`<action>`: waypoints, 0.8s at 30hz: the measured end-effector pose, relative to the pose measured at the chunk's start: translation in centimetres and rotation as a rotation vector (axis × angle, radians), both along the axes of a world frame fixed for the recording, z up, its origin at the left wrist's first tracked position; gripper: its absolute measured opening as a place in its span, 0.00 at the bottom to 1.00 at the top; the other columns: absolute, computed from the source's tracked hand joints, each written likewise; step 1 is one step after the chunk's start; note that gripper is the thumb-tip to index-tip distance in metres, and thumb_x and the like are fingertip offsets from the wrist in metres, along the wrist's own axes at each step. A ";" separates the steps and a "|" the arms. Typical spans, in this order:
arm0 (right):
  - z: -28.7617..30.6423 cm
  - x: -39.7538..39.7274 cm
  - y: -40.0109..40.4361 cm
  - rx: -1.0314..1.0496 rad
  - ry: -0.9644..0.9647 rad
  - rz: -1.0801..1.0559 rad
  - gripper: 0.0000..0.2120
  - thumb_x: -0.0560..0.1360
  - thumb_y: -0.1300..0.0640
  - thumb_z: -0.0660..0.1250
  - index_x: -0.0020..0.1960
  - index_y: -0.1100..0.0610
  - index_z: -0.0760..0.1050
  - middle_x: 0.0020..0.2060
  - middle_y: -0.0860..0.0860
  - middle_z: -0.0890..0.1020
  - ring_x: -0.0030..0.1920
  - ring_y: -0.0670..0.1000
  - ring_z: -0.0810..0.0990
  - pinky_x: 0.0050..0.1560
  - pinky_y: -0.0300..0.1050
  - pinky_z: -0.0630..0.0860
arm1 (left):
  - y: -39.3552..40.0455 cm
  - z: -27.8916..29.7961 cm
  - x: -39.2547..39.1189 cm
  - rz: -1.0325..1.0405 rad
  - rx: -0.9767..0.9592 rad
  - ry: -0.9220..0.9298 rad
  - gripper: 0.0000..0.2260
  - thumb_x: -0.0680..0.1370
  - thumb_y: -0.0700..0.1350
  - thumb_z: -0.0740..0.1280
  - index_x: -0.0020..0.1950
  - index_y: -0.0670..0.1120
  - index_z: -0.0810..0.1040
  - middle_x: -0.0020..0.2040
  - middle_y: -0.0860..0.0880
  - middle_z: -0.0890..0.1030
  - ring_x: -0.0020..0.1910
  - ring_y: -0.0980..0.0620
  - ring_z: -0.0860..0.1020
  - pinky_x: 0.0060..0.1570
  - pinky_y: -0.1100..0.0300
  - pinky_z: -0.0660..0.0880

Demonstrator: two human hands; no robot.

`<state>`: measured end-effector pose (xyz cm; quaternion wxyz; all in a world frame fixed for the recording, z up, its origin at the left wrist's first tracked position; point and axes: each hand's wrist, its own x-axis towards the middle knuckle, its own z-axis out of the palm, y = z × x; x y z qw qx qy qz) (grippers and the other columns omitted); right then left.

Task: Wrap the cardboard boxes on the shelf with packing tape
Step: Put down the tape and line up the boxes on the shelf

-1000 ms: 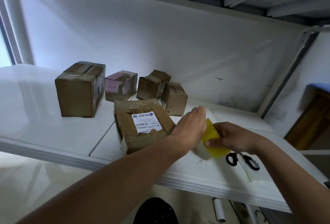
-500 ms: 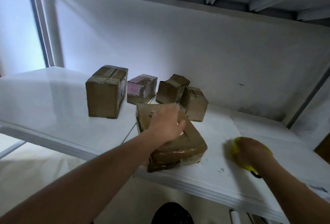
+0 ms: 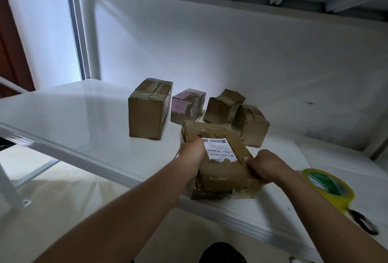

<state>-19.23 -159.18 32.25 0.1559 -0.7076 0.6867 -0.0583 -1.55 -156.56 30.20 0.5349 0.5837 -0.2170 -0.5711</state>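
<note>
A flat, worn cardboard box (image 3: 222, 174) with a white shipping label sits at the front edge of the white shelf (image 3: 84, 120). My left hand (image 3: 192, 153) grips its left side and my right hand (image 3: 266, 165) grips its right side. A yellow roll of packing tape (image 3: 329, 187) lies on the shelf to the right, apart from both hands. Behind the held box stand a tall box (image 3: 148, 109), a pink-labelled box (image 3: 186, 105) and two small boxes (image 3: 224, 106) (image 3: 252, 125) leaning together.
Black-handled scissors (image 3: 363, 221) lie at the shelf's front right, just past the tape. A white wall closes the back of the shelf and the ribbed upper shelf hangs overhead. A white upright post stands at the back left.
My right hand has let go of the tape roll, left it on the shelf and taken the box's right side. My left hand shifted from the box's top to its left side. The view swung left.
</note>
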 end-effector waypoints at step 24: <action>8.1 7.8 -0.4 0.236 -0.471 0.106 0.56 0.58 0.38 0.77 0.75 0.54 0.51 0.63 0.55 0.71 0.50 0.54 0.73 0.40 0.45 0.75 | 0.4 6.7 6.3 -0.587 -0.366 -0.935 0.16 0.81 0.49 0.59 0.67 0.48 0.74 0.64 0.48 0.76 0.63 0.49 0.73 0.54 0.60 0.70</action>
